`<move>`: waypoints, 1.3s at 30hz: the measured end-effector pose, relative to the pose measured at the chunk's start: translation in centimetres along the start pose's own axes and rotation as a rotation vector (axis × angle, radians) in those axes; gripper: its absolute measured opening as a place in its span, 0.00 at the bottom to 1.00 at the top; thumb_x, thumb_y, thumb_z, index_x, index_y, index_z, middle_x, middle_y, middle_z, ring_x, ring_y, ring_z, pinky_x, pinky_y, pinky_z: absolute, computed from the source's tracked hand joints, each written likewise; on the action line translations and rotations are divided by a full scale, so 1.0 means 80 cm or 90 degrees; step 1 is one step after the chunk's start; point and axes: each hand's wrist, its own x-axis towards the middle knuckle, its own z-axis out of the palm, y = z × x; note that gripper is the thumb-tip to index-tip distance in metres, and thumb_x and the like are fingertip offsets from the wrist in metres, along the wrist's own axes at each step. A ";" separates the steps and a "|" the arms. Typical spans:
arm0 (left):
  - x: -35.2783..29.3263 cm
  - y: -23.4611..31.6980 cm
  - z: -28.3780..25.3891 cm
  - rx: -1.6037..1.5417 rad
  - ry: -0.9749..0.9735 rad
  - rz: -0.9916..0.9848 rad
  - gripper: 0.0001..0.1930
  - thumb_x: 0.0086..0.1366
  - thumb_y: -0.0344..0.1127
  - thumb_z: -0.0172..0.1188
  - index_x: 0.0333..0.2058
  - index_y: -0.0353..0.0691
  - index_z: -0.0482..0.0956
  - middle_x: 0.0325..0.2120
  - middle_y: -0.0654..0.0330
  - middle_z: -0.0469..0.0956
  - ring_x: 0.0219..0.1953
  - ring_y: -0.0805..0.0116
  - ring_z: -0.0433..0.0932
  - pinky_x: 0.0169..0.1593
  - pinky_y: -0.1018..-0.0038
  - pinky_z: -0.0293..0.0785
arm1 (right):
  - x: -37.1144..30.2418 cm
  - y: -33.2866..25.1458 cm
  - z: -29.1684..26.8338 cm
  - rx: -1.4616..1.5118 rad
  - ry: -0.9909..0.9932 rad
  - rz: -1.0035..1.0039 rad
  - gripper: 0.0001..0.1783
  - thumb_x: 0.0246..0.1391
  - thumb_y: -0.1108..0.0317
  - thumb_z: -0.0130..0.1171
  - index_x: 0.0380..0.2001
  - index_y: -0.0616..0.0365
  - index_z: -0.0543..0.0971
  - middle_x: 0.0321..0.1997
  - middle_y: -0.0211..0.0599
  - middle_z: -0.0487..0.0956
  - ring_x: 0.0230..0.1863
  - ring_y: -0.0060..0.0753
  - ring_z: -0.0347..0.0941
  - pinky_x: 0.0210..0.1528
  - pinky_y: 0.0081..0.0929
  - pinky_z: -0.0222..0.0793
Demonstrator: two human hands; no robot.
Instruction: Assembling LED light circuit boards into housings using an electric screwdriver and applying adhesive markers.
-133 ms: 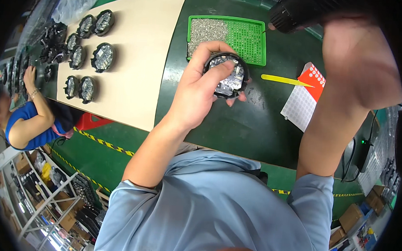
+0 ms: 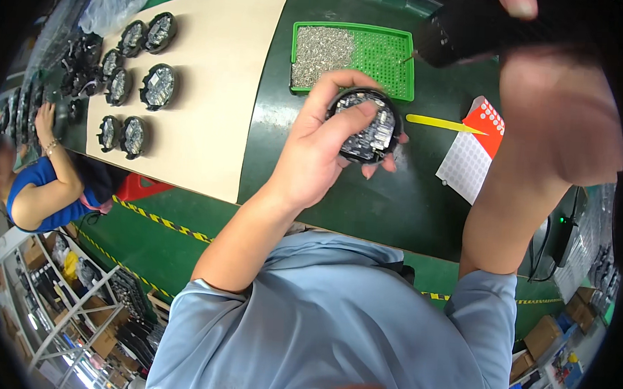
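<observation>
My left hand [image 2: 321, 139] grips a round black housing with a circuit board [image 2: 371, 133] in it. The thumb lies across the board's face, and fingertips show beneath the far rim. At the upper right my right hand [image 2: 556, 80], partly dark and blurred, is wrapped round a black power screwdriver [image 2: 464, 36]. Its thin bit points left, over the right part of a green perforated tray [image 2: 412, 77]. Small silver screws [image 2: 321, 52] are heaped in the tray's left half. The bit is apart from the housing; whether it carries a screw I cannot make out.
Several similar round housings [image 2: 160, 87] sit on a beige sheet [image 2: 203, 120] at the left. Yellow tweezers [image 2: 436, 122] lie beside a red-and-white sticker sheet [image 2: 466, 163]. A co-worker in blue [image 2: 44, 190] reaches over the table's left end. A clear plastic bag [image 2: 115, 5] lies at the back.
My left hand has shifted slightly right and down with the housing, turning it a little. The screwdriver has come slightly lower and its bit sits further over the tray.
</observation>
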 end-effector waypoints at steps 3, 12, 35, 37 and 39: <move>0.000 -0.004 0.001 -0.020 -0.017 -0.027 0.16 0.76 0.31 0.46 0.59 0.36 0.68 0.37 0.37 0.82 0.29 0.58 0.84 0.27 0.73 0.73 | -0.005 -0.005 0.010 -0.003 -0.005 0.004 0.24 0.69 0.50 0.58 0.49 0.63 0.75 0.38 0.36 0.82 0.41 0.27 0.80 0.47 0.24 0.75; 0.000 -0.012 -0.009 -0.045 -0.030 -0.028 0.14 0.75 0.32 0.51 0.56 0.34 0.71 0.32 0.49 0.83 0.29 0.61 0.84 0.27 0.71 0.74 | -0.018 0.002 0.047 -0.008 -0.035 0.044 0.24 0.69 0.49 0.58 0.48 0.63 0.75 0.38 0.36 0.82 0.41 0.27 0.79 0.46 0.24 0.74; 0.002 -0.013 -0.010 -0.031 -0.039 -0.019 0.13 0.74 0.32 0.52 0.53 0.34 0.71 0.31 0.51 0.83 0.28 0.62 0.84 0.27 0.72 0.75 | -0.033 0.031 0.021 0.040 -0.067 0.102 0.25 0.68 0.48 0.58 0.48 0.63 0.75 0.37 0.36 0.82 0.39 0.27 0.79 0.45 0.24 0.74; 0.002 -0.013 -0.010 -0.034 -0.034 -0.021 0.13 0.74 0.32 0.52 0.53 0.34 0.71 0.31 0.50 0.83 0.27 0.61 0.84 0.26 0.72 0.75 | -0.034 0.033 0.020 0.044 -0.067 0.103 0.25 0.68 0.48 0.58 0.48 0.63 0.75 0.37 0.36 0.82 0.39 0.27 0.79 0.45 0.24 0.74; 0.002 -0.013 -0.010 -0.037 -0.030 -0.021 0.13 0.74 0.31 0.51 0.53 0.34 0.71 0.31 0.50 0.83 0.27 0.61 0.84 0.26 0.72 0.74 | -0.033 0.033 0.016 0.047 -0.070 0.101 0.25 0.68 0.48 0.58 0.48 0.63 0.75 0.37 0.36 0.82 0.39 0.27 0.79 0.45 0.24 0.74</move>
